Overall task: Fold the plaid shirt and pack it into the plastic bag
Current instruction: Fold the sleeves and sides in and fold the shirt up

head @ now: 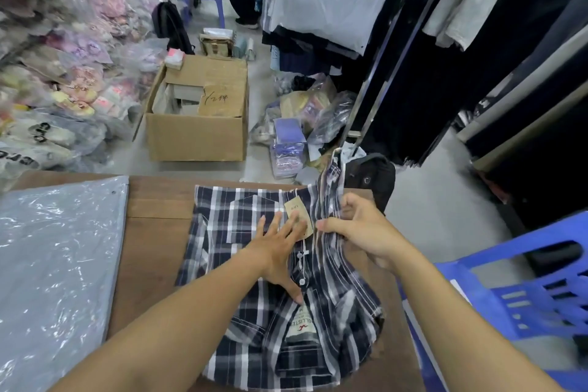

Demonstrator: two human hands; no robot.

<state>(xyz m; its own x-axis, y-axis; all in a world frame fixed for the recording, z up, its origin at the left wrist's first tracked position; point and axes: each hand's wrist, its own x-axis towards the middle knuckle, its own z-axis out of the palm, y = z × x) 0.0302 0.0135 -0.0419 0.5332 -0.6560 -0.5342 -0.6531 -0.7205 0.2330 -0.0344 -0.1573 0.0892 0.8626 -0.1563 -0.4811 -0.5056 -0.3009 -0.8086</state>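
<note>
Left hand [276, 251] flat, fingers spread, pinning plaid shirt [241, 232] mid-frame; right hand [356, 226] fingers pinching lifted side for folding.

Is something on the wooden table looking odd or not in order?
Only the dark blue and white plaid shirt: its right side is lifted, bunched in the right hand, while the left hand presses it flat. Nothing looks damaged.

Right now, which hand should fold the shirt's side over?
Probably the right hand: it already pinches the shirt's lifted right side. The left hand lies flat and open on the middle, pinning it down.
</note>
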